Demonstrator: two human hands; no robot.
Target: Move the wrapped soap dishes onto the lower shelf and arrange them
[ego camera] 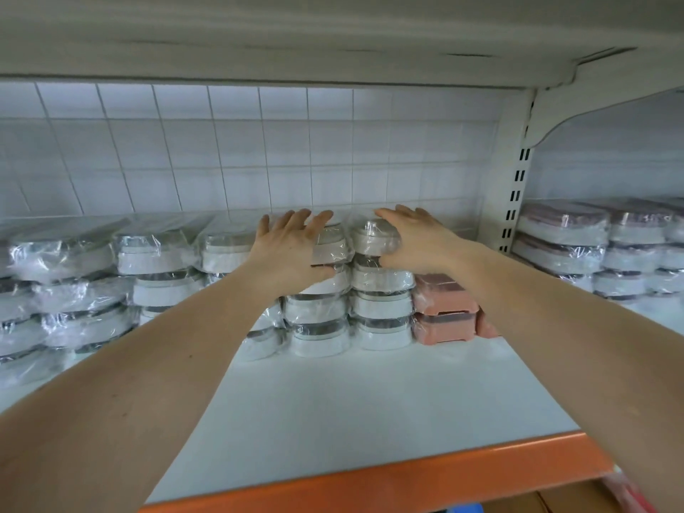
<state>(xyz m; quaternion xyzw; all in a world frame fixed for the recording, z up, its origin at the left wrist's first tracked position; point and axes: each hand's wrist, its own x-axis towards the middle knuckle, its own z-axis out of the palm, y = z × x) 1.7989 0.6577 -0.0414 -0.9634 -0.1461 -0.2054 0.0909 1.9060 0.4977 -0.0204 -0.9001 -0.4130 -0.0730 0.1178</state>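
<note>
At the far left of the shelf [370, 394], clear-wrapped white soap dishes [74, 286] sat in loose, leaning stacks that ran along the tiled back wall [259, 149]. Further right the stacks grew tidier, and two neat columns of white dishes stood side by side at the middle of the shelf, four high where you could count them.

Your left hand [287, 249] lay flat against the top of the left column [318, 309], its fingers [296, 220] straight and spread apart, thumb pointing right across the wrap of the upper dishes. It pressed on the stack rather than gripping anything.

Your right hand [418, 242] covered the top dish [374, 236] of the right column, fingers extended over its far side and thumb against the front of the dish below. The fingers looked relaxed and slightly apart, resting on the wrap.

Just right of that column, touching it, two pink soap dishes [444, 309] were stacked lower than the white ones. The near part of the shelf surface was bare white, edged in orange [407, 475].

Beyond the slotted upright post [518, 179], on the neighbouring bay, more wrapped dishes with dark pinkish tops [577, 238] were piled several high.
</note>
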